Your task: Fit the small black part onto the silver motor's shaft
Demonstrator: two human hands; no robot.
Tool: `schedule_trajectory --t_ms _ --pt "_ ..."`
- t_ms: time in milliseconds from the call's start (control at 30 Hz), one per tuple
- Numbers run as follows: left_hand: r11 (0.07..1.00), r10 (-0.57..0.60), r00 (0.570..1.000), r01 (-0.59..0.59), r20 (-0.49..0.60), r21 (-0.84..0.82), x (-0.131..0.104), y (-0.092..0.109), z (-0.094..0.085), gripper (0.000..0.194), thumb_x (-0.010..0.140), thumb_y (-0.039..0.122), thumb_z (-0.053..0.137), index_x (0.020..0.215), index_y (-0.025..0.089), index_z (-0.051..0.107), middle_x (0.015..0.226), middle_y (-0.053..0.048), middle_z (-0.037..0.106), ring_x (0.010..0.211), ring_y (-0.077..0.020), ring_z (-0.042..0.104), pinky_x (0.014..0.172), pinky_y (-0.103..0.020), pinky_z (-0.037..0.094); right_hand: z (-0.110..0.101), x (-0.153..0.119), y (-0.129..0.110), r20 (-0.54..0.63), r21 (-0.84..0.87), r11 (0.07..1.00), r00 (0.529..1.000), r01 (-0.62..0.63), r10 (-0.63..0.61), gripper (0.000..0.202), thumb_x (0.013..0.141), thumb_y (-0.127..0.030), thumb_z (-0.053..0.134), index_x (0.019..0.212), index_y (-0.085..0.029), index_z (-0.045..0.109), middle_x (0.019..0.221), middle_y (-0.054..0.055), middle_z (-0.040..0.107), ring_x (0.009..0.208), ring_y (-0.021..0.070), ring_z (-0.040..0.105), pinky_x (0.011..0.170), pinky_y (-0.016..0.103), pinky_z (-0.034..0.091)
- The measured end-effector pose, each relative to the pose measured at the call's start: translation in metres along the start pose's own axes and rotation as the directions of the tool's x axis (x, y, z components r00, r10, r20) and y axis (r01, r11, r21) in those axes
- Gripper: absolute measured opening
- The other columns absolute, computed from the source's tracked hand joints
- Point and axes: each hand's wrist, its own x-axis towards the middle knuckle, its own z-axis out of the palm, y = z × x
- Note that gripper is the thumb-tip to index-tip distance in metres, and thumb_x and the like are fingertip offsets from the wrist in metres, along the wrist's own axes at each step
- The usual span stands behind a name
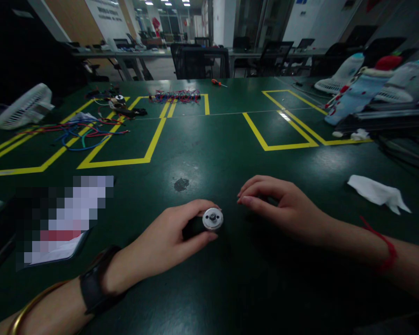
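Observation:
A small round silver metal part, like a motor end with a central shaft and two dark holes, is near the middle of the green table. My left hand holds it between thumb and fingers, coming from the left. To the right of the part, my right hand hovers at or rests on the tabletop, fingers curved and thumb near the fingertips; nothing shows in it. A gap separates my right hand from the metal part.
On the left lie a phone-like object with a blurred screen, coloured wires and a white fan. Farther back are a wire bundle and a screwdriver. A white tissue and a blue plush toy are at right.

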Motion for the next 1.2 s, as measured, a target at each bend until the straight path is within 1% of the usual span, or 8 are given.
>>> schedule_trajectory --t_ms 100,167,267,367,500,800,1100,1200 --pt "1.000 -0.010 1.000 0.010 0.004 -0.001 0.001 0.001 -0.001 0.036 0.091 0.025 0.061 0.125 0.027 0.052 0.121 -0.002 0.063 0.107 -0.0203 0.062 0.093 -0.033 0.050 -0.005 -0.007 0.019 -0.041 0.101 0.983 0.986 -0.155 0.159 0.021 0.090 -0.038 0.061 0.086 -0.020 0.070 0.082 0.002 0.067 0.076 0.0165 0.062 0.069 0.029 0.048" --pt "1.000 -0.010 1.000 0.010 0.003 0.004 0.001 0.001 -0.001 0.036 0.091 0.026 0.061 0.126 0.026 0.052 0.121 -0.002 0.064 0.107 -0.0208 0.062 0.093 -0.033 0.050 -0.007 -0.011 0.030 -0.097 0.242 0.944 0.963 -0.222 0.251 0.021 0.089 -0.040 0.062 0.086 -0.021 0.070 0.078 0.001 0.065 0.070 0.0147 0.060 0.063 0.027 0.046" --pt "1.000 -0.006 1.000 0.006 0.005 0.019 0.001 0.000 -0.001 0.036 0.091 0.027 0.061 0.126 0.027 0.052 0.121 -0.003 0.064 0.108 -0.0212 0.063 0.092 -0.033 0.051 -0.007 -0.015 0.039 -0.146 0.462 0.850 0.923 -0.255 0.356 0.019 0.087 -0.041 0.064 0.088 -0.022 0.070 0.078 0.001 0.065 0.067 0.0139 0.059 0.059 0.025 0.046" --pt "0.999 0.000 1.000 0.001 -0.021 0.044 -0.002 -0.003 0.001 0.046 0.090 0.027 0.063 0.133 0.029 0.046 0.126 -0.003 0.062 0.112 -0.0216 0.061 0.095 -0.034 0.050 -0.006 -0.016 0.041 -0.142 0.546 0.797 0.909 -0.259 0.393 0.018 0.085 -0.040 0.067 0.087 -0.023 0.071 0.076 0.001 0.065 0.066 0.0136 0.059 0.059 0.025 0.046" --pt "0.998 0.021 0.998 -0.018 -0.057 0.056 -0.004 -0.006 0.003 0.060 0.090 0.025 0.064 0.142 0.034 0.035 0.133 -0.002 0.059 0.118 -0.0209 0.060 0.100 -0.034 0.048 -0.006 -0.016 0.039 -0.142 0.569 0.785 0.911 -0.246 0.388 0.016 0.085 -0.038 0.068 0.087 -0.023 0.071 0.075 0.000 0.065 0.066 0.0126 0.058 0.059 0.024 0.045" --pt "0.996 0.052 0.998 -0.050 -0.034 0.068 -0.002 -0.007 0.002 0.050 0.091 0.025 0.061 0.138 0.030 0.045 0.132 -0.005 0.061 0.117 -0.0235 0.061 0.101 -0.040 0.049 -0.006 -0.016 0.039 -0.137 0.521 0.812 0.912 -0.265 0.386 0.017 0.085 -0.040 0.067 0.087 -0.024 0.071 0.075 0.000 0.065 0.066 0.0141 0.058 0.059 0.026 0.046" --pt "0.998 0.029 0.999 -0.027 -0.022 0.059 -0.003 -0.005 0.002 0.051 0.090 0.023 0.062 0.137 0.033 0.045 0.133 -0.001 0.060 0.117 -0.0210 0.060 0.100 -0.035 0.048 -0.006 -0.017 0.038 -0.125 0.542 0.796 0.911 -0.270 0.394 0.018 0.085 -0.040 0.067 0.087 -0.023 0.071 0.076 0.000 0.065 0.067 0.0134 0.058 0.060 0.025 0.045" --pt "0.998 0.024 1.000 -0.023 -0.021 0.053 -0.002 -0.005 0.002 0.050 0.090 0.024 0.062 0.137 0.032 0.046 0.133 -0.002 0.059 0.118 -0.0218 0.059 0.101 -0.036 0.048 -0.006 -0.015 0.035 -0.094 0.460 0.843 0.929 -0.279 0.358 0.018 0.088 -0.040 0.064 0.088 -0.022 0.070 0.077 0.000 0.064 0.069 0.0137 0.059 0.061 0.026 0.045"
